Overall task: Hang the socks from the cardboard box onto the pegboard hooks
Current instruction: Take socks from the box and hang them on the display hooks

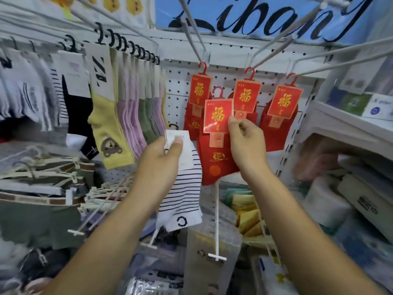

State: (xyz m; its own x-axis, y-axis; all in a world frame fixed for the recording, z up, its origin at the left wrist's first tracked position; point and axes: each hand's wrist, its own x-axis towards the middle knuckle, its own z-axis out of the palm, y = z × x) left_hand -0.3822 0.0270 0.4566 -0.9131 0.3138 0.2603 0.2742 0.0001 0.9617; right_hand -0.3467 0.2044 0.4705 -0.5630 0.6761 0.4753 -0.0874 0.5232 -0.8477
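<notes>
My forearms fill the near view. My left hand (161, 160) is curled round a striped sock pair (185, 194), thumb pressing its white card header. My right hand (244, 145) pinches the edge of a red sock pair (217, 158) by its card, held up in front of the pegboard (178, 81). I can't tell whether its plastic hanger (218, 90) is on a peg. I judge these light and floppy, stiff only at the card, so that is where to hold while steering the hanger. Three hung red pairs (247, 96) sit on three wire hooks (193, 33), making four red pairs and one striped. The cardboard box is not in view.
</notes>
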